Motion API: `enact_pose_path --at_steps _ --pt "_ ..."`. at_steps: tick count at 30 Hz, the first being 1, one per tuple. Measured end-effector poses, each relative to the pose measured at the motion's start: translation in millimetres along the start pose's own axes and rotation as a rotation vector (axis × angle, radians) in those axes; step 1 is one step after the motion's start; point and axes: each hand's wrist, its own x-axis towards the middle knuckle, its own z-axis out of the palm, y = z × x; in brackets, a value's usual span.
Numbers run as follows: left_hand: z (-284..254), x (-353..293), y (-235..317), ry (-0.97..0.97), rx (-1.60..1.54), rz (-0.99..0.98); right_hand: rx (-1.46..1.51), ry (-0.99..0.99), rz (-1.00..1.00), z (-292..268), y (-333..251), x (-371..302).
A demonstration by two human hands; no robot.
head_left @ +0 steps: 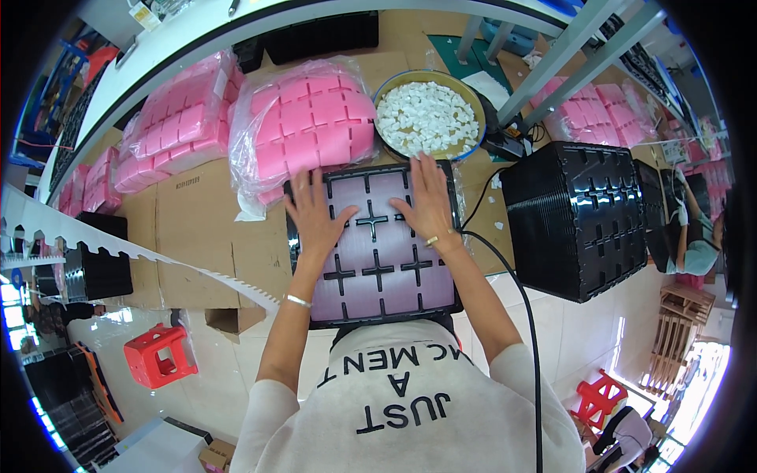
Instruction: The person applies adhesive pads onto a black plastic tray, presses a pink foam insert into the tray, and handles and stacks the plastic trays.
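A black plastic tray [384,318] with raised cross-shaped dividers lies in front of me, close to my body. Pale lilac sheet material [356,304] fills the spaces between its crosses. My left hand [317,221] rests flat on the tray's upper left part, fingers spread toward the far rim. Opposite it, my right hand [428,203] lies on the upper right part, fingers outstretched and thumb pointing inward. Neither hand grips anything. Just past the right fingertips stands a round basin [379,88] holding many small white pieces [426,118].
Pink foam blocks [307,122] in clear plastic sit beyond the tray, with more packs [185,110] to the left. A tall stack of black trays [579,221] stands right. A black cable [524,299] runs past my right arm. Red stools [160,356] are on the floor; a co-worker [698,244] is far right.
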Motion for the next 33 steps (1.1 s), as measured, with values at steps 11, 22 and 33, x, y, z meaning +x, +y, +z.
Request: enact_pose_path --at_steps 11,22,33 --pt "49.8 36.6 -19.7 -0.050 -0.149 -0.023 0.094 0.015 0.070 51.2 14.5 52.2" --pt "10.6 -27.1 -34.6 -0.078 -0.045 -0.048 0.094 0.033 0.029 15.9 11.6 -21.4" --pt "-38.2 -56.0 -44.5 -0.328 0.237 -0.087 -0.023 -0.230 0.006 -21.7 13.2 -67.4"
